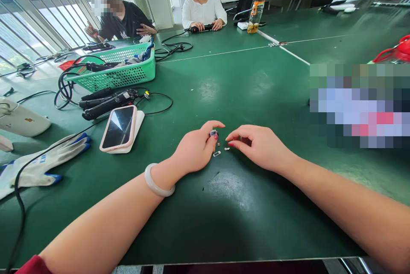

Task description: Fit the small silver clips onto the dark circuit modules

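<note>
My left hand (195, 148), with a pale bangle (157, 182) round the wrist, pinches a small dark, bluish-grey part (213, 132) between thumb and fingers. Its index finger points out to the right. Just across from it, my right hand (264, 148) is closed, thumb and index tips nearly together; anything between them is too small to make out. On the green table (256, 205) below the fingertips lie a small white rectangular frame (217, 153), a tiny pale piece (227, 149) and a tiny reddish piece (218, 144).
A phone (119, 128) rests on a white box to the left. Behind it are black handheld tools (109, 102) with cables and a green basket (128, 75). Gloves (41, 165) lie far left. Two people sit opposite; a bottle (255, 16) stands at the back.
</note>
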`<state>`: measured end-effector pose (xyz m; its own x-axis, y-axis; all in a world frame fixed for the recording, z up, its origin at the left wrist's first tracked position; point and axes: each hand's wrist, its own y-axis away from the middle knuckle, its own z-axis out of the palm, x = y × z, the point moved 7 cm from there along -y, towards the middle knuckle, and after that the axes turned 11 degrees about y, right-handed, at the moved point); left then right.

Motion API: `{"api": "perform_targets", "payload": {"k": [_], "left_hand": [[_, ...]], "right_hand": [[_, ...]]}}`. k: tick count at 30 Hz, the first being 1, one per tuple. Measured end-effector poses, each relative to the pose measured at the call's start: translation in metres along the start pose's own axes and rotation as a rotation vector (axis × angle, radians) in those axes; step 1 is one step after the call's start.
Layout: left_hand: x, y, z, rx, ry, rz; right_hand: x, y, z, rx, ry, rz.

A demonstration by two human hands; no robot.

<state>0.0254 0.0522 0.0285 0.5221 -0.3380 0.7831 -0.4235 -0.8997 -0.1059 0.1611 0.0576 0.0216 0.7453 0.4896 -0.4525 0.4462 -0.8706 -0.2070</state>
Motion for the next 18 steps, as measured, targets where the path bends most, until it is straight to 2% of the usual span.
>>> {"api": "perform_targets", "payload": {"k": [5, 10, 15, 18], "left_hand": [[-0.017, -0.005, -0.009, 0.115, 0.177, -0.108], [-0.025, -0.006, -0.003, 0.084, 0.32, -0.14], [-0.023, -0.006, -0.001, 0.059, 0.282, -0.121], [-0.022, -0.006, -0.003, 0.071, 0.215, -0.107]], "right_hand": [[0.004, 0.001, 0.013, -0.088, 0.144, -0.019], [0.001, 0.0, 0.018, -0.134, 0.201, -0.007], [0.005, 0.0, 0.017, -0.136, 0.216, 0.029], [0.003, 0.0, 0.011, -0.068, 0.161, 0.007]]}}
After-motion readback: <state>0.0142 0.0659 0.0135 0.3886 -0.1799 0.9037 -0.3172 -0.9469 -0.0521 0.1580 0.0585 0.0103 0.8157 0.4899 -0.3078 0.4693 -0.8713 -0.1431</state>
